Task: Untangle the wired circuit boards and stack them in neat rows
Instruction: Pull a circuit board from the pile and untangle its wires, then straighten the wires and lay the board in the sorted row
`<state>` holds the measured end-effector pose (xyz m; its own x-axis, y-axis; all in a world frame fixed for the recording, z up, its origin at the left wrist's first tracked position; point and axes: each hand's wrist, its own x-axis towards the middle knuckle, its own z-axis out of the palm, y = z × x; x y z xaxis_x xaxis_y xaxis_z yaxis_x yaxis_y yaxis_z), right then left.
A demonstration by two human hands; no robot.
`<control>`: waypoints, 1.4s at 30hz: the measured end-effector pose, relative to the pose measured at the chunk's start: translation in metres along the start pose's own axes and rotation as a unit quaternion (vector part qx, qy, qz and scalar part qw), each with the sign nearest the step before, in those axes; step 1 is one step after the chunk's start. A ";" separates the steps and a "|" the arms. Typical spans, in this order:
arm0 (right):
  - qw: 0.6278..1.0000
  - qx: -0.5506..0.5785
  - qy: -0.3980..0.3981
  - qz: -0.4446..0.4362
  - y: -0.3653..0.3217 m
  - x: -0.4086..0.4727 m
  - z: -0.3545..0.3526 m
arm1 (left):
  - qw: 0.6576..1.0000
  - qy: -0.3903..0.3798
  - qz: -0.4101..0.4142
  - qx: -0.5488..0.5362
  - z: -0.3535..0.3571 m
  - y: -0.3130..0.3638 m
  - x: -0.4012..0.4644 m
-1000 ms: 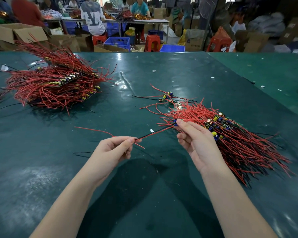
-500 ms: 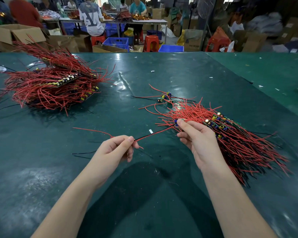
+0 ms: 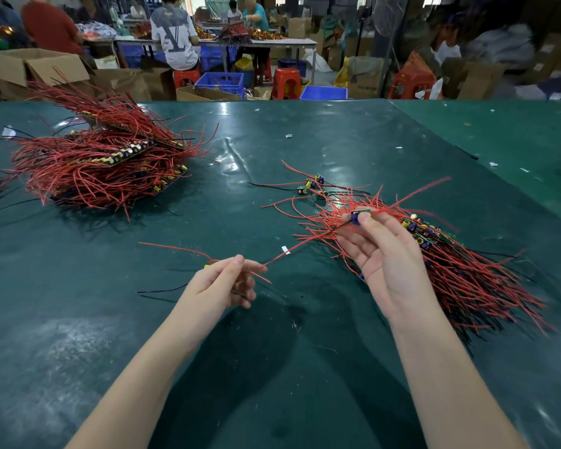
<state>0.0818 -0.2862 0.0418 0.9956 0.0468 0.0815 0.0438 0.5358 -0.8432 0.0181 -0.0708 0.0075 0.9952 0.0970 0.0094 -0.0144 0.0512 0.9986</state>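
My right hand (image 3: 381, 254) pinches a small circuit board (image 3: 359, 216) with a blue capacitor, held above a row of wired boards (image 3: 460, 270) whose red and black wires fan toward the lower right. A red wire (image 3: 292, 251) runs from that board down to my left hand (image 3: 222, 281), which pinches another small wired board with red and black leads trailing left. A large tangled pile of red-wired boards (image 3: 104, 163) lies at the far left. Two or three loose boards (image 3: 311, 186) lie behind the right-hand row.
The green table mat (image 3: 272, 367) spreads under everything, with small white scraps (image 3: 288, 136) on it. Beyond the far edge stand cardboard boxes (image 3: 30, 69), blue crates (image 3: 221, 82), red stools (image 3: 285, 82) and seated people at another table.
My right hand has lifted the pinched board slightly up and to the right, away from my left hand. The left hand stays nearly in place, the wire now stretched between them.
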 end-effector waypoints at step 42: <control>0.704 -0.643 0.199 -0.225 -0.010 0.008 -0.032 | 0.901 0.237 0.023 0.363 -0.043 -0.004 0.008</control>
<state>0.0922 -0.3182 0.0341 0.7903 -0.2607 0.5546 0.1462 -0.7987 -0.5838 0.0222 -0.0279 0.0017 0.8399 0.5048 0.1993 0.1839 -0.6102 0.7706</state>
